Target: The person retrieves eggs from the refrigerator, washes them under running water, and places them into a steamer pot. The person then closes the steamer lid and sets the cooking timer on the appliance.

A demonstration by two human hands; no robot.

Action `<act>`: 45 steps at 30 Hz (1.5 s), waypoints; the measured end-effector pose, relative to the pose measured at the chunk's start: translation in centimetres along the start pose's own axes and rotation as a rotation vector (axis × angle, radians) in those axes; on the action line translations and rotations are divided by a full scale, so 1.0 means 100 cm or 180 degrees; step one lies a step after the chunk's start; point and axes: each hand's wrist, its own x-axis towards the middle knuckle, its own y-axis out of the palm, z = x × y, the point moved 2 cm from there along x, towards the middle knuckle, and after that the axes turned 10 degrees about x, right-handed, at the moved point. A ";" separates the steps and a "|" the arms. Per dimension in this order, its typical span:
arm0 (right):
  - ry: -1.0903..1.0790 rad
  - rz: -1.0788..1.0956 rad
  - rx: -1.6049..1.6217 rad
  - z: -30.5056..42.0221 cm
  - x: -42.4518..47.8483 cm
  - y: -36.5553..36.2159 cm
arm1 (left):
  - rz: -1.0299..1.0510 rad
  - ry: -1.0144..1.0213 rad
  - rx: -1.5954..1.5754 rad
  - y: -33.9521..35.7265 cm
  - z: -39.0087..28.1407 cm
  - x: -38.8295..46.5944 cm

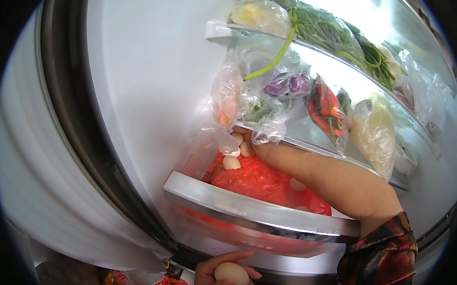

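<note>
My left hand [215, 276], low in the view, holds a pale egg [231, 275] between its fingers, in front of the refrigerator drawer [262, 217]. My right arm reaches over the drawer's front into its back; the forearm shows, but most of my right hand [243, 130] is hidden behind eggs and under the shelf, so its grip cannot be made out. Several eggs [231, 162] lie at the drawer's back left, on and beside a red plastic bag [253, 179]. More eggs show faintly through the bag.
Above the drawer, a glass shelf [309, 146] holds bagged purple onions [287, 85], red peppers [328, 103] and a bag with a barcode label [373, 132]. Bagged green beans [323, 31] lie on the upper shelf, one hanging over its edge. The refrigerator's side wall [145, 77] is at left.
</note>
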 end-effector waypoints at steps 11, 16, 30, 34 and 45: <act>-0.0749 -0.0138 -0.1993 -0.007 -0.077 -0.003 | 0.0085 0.0191 -0.0085 0.008 -0.005 -0.010; -0.0142 0.1092 -0.0053 0.009 -0.116 -0.070 | -0.0019 0.0417 0.0249 0.010 -0.004 -0.016; -0.2203 0.0242 0.0076 0.091 -0.249 -0.052 | -0.0186 -0.0001 -0.3050 0.051 -0.023 -0.014; -0.2350 -0.0497 -0.1533 0.101 -0.262 -0.009 | -0.0207 -0.0158 -0.2690 0.044 -0.023 -0.020; -0.1072 -0.0089 -0.0585 0.052 -0.189 -0.105 | -0.0332 -0.0303 -0.2479 0.031 -0.023 -0.020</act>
